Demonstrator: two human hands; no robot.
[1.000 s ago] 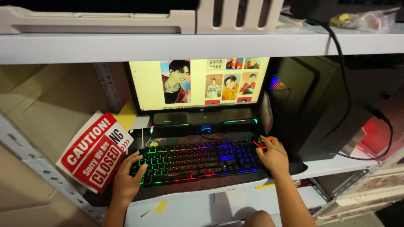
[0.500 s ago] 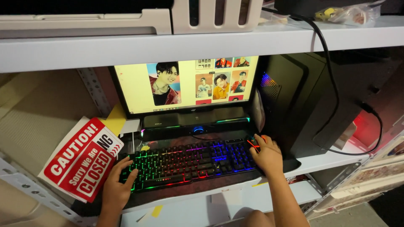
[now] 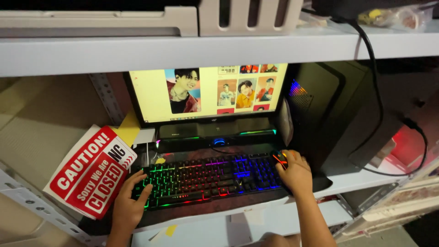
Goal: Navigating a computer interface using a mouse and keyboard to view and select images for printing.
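Note:
A black keyboard (image 3: 210, 179) with rainbow backlit keys lies on a lower shelf. My left hand (image 3: 129, 205) rests on its left end, fingers spread over the green-lit keys. My right hand (image 3: 296, 173) sits at the keyboard's right end, cupped over a black mouse (image 3: 280, 158) with a red glow. Behind the keyboard stands a monitor (image 3: 208, 91) showing a pale yellow page with pictures of people. A dark speaker bar (image 3: 215, 142) with a blue light lies under the monitor.
A black computer tower (image 3: 340, 114) with glowing lights stands right of the monitor, with a black cable (image 3: 379, 100) running down from the upper white shelf (image 3: 183, 52). A red and white warning sign (image 3: 89, 171) leans at the left. Cardboard (image 3: 41, 119) fills the left side.
The view has shifted slightly to the right. Both hands stay on the keyboard's left end and the mouse, with little movement.

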